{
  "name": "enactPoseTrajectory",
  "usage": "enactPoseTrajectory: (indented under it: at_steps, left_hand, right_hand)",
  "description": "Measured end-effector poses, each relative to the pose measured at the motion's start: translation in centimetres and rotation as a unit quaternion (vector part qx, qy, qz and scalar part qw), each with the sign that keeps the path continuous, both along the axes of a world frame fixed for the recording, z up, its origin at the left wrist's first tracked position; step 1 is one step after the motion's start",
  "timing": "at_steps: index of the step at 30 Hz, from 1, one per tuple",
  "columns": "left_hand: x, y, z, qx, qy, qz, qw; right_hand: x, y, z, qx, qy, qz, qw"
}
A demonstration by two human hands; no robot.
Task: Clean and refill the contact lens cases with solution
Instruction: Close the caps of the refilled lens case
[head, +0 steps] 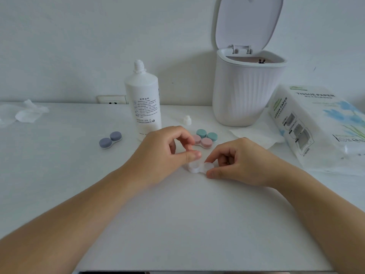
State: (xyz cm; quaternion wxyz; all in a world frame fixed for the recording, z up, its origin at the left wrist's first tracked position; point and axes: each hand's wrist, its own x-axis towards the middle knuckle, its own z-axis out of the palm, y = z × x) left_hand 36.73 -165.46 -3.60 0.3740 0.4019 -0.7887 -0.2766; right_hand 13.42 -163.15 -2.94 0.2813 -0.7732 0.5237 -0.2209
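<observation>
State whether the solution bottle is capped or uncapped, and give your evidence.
Uncapped. The bottle stands upright with its threaded neck bare, and a small white cap sits on the table to its right.

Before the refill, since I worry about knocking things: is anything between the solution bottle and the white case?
Yes. The left hand sits directly between the solution bottle and the white case, which both hands' fingers touch.

head cam | looks forward-down | close over white table (177, 224)
</observation>
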Motion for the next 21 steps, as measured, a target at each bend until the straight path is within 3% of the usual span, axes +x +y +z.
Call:
enactPoseTrajectory:
  at_steps: [11,17,21]
  left_hand:
    - [1.0,-1.0,-0.4,0.034,-0.115,0.108,0.987]
    - [1.0,-0.2,0.2,-0.028,-0.225,0.115,0.967]
    - [1.2,-0.1,0.3,-0.032,-0.188,0.120,0.974]
  right_hand:
    - [0.0,0.0,0.2,0.003,0.010,-0.005,1.000]
    - [0.0,0.1,0.1,0.004,0.013,-0.006,1.000]
    - [0.0,0.1,0.1,0.005,0.014,-0.006,1.000]
